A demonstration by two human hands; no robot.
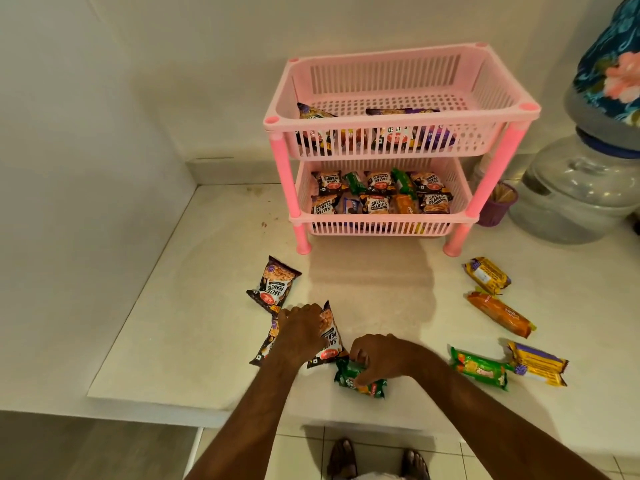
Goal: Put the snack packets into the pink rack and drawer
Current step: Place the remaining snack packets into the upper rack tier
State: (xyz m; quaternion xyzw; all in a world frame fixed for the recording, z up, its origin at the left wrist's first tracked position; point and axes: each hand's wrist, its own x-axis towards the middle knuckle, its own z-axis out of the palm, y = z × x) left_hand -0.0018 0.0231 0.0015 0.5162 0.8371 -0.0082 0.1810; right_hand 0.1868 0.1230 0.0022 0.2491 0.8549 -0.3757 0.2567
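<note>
A pink two-tier rack (401,114) stands on the white counter, with several snack packets in both baskets. My left hand (301,329) grips a salted peanuts packet (330,336) near the counter's front; another peanuts packet (266,346) lies partly under that hand. My right hand (379,356) closes on a green biscuit packet (360,377). A third peanuts packet (275,285) lies loose to the upper left. On the right lie a yellow packet (486,274), an orange packet (500,315), a green packet (481,368) and a purple-yellow packet (536,363).
A large water jar (575,199) with a floral cover stands right of the rack, a small purple cup (497,204) in front of it. Walls close the left and back. The counter's front edge (156,405) drops to a tiled floor where my feet show.
</note>
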